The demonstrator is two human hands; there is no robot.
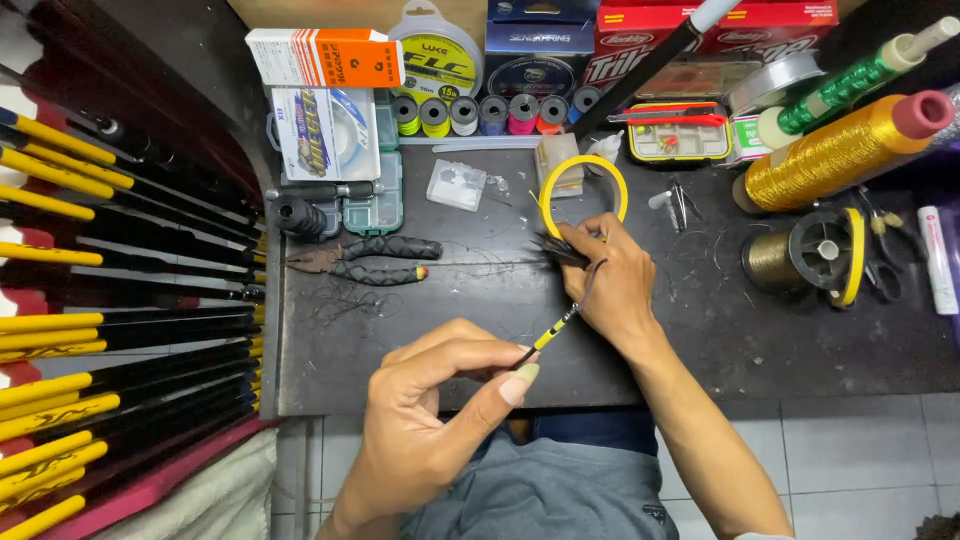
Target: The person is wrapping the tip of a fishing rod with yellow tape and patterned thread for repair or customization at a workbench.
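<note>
My left hand (430, 415) pinches the near end of a thin black and yellow rod piece (556, 328) between thumb and forefinger, just over the front edge of the dark worktable (450, 340). My right hand (610, 280) grips the far end of the same piece and also holds a small black tuft or clip-like part (556, 249) at its fingertips. A yellow ring-shaped spool (583, 185) lies on the table right behind my right hand.
Black-handled pliers (370, 260) lie left of my hands. Gold thread spools (845, 150) and a dark reel (815, 250) sit at the right. Small thread bobbins (490, 113), tackle boxes and line packages line the back. Black and yellow rods (120, 330) are stacked at the left.
</note>
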